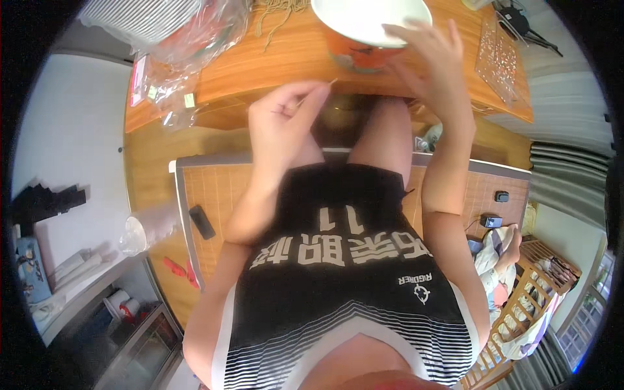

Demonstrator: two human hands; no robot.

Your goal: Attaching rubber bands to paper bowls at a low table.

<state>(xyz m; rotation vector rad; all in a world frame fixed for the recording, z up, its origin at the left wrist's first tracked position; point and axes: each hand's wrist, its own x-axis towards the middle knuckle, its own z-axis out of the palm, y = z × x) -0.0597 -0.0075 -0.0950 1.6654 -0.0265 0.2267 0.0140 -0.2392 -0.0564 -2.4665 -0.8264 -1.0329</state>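
Observation:
My left hand [281, 123] is raised at the desk's near edge, thumb and fingers pinched together. A thin tan strand [333, 82] pokes out past its fingertips; the rest of it is mostly hidden in the hand. To the right, my right hand [434, 71] is slightly smeared by motion, its fingers spread at the right side of a large bowl [356, 51]. That bowl is white inside and orange-red outside. Whether the fingers touch its rim, I cannot tell. Behind the left hand lies a bunch of tan strings [276, 16].
Clear plastic wrapping [218, 32] covers the desk's left end, beside a ribbed white item [146, 18]. On the right lie a transparent beaded sheet [500, 62] and a black object with cords [515, 23]. A black phone [202, 222] rests on the mat beside me.

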